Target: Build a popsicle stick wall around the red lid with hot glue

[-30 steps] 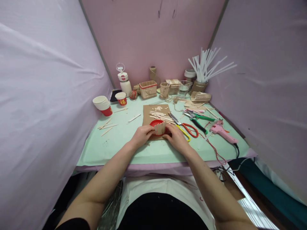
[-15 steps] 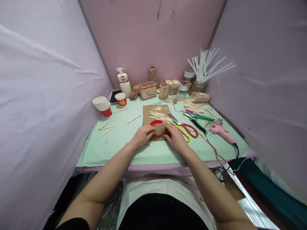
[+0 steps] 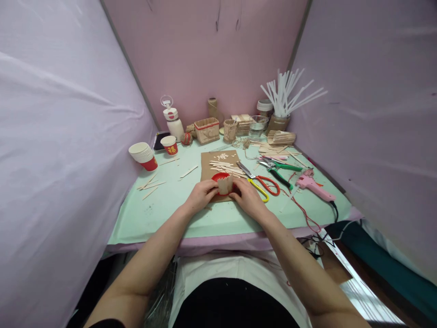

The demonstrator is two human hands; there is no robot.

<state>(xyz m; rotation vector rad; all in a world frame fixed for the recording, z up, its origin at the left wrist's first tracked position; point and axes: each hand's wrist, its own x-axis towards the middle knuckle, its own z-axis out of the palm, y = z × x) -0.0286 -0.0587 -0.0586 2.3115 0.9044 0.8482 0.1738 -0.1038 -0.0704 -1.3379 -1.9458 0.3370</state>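
Between my two hands is a shallow red round piece (image 3: 220, 176), its inside turned upward. A row of short wooden stick pieces (image 3: 225, 186) with an uneven top edge stands upright along its near side. My left hand (image 3: 202, 194) grips the left side, thumb and fingers closed. My right hand (image 3: 247, 195) closes on the right side; some of its fingers are hidden behind. Beneath lies a brown cardboard sheet (image 3: 207, 160), with flat wooden sticks (image 3: 227, 167) and small cut bits (image 3: 222, 156) beyond the red piece.
Right of my hands lie scissors (image 3: 268, 185), green-handled pruning shears (image 3: 282, 171) and a pink glue gun (image 3: 314, 187). Stacked paper cups (image 3: 143, 155) stand left. A woven-looking basket (image 3: 207, 130), a glass bowl of water (image 3: 256, 130) and white sticks (image 3: 284, 98) line the back.
The whole view has shifted slightly, so things appear a little further left. Both hands keep their hold on the red piece, with hardly any movement.
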